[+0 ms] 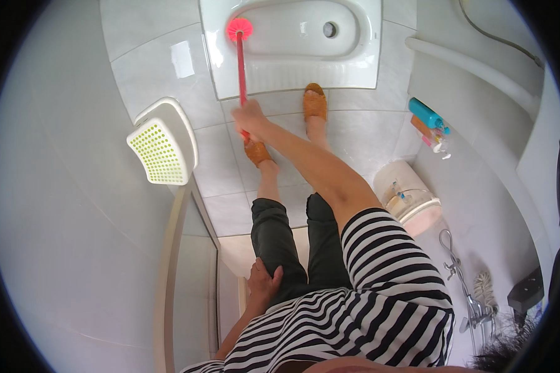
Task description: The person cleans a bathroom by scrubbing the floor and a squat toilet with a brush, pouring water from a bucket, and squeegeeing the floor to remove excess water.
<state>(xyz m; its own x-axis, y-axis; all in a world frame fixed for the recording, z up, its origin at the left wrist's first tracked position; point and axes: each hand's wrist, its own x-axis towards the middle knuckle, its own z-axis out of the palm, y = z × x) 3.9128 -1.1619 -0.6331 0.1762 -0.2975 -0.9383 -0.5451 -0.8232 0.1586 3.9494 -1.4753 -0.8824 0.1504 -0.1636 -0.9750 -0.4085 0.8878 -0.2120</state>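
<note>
My right hand (252, 120) grips the red handle of a toilet brush (241, 70) near its lower end in the picture. The brush's pink-red bristle head (239, 29) rests against the left end of the bowl of a white ceramic squat toilet (291, 73). At the toilet's right end is the drain hole (329, 30). My left hand (262, 282) lies on my thigh, over the dark trousers (273, 238), and holds no tool.
A white step stool (158, 154) with green dots stands at the left wall. Bottles (424, 113) and a white bucket (396, 184) sit along the right side, below a white pipe (471, 65). A shower fitting (478, 317) is at lower right, a door frame (172, 261) at lower left.
</note>
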